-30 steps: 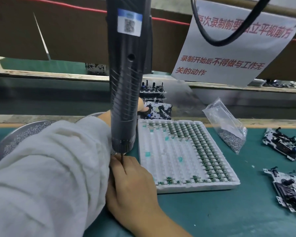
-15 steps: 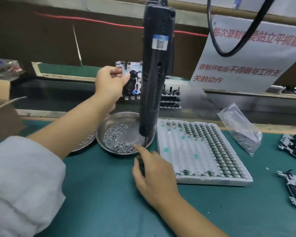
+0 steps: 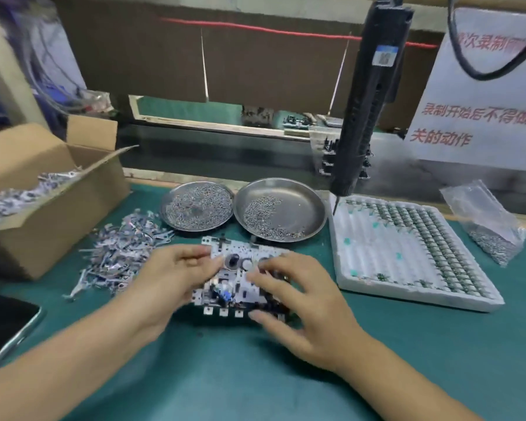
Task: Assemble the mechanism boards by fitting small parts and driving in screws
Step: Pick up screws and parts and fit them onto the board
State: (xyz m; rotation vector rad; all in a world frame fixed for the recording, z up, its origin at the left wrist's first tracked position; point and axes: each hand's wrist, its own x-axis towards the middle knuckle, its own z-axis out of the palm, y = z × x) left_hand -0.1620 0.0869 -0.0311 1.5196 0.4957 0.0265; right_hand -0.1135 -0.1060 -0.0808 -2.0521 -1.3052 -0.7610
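Mechanism board (image 3: 240, 268) held flat on green tabletop (image 3: 255, 375), both hands on it.
Left hand (image 3: 176, 278) grips board's left edge, fingers curled; right hand (image 3: 304, 302) laid on top, fingers spread. Two screw dishes (image 3: 281, 208) sit just behind; electric screwdriver (image 3: 365, 110) hangs unheld over white parts tray (image 3: 407, 256). Metal bracket pile (image 3: 119, 253) lies left.

White mechanism board (image 3: 240, 262) w/ black & blue parts lies flat on mat, just in front of right screw dish (image 3: 312, 208).
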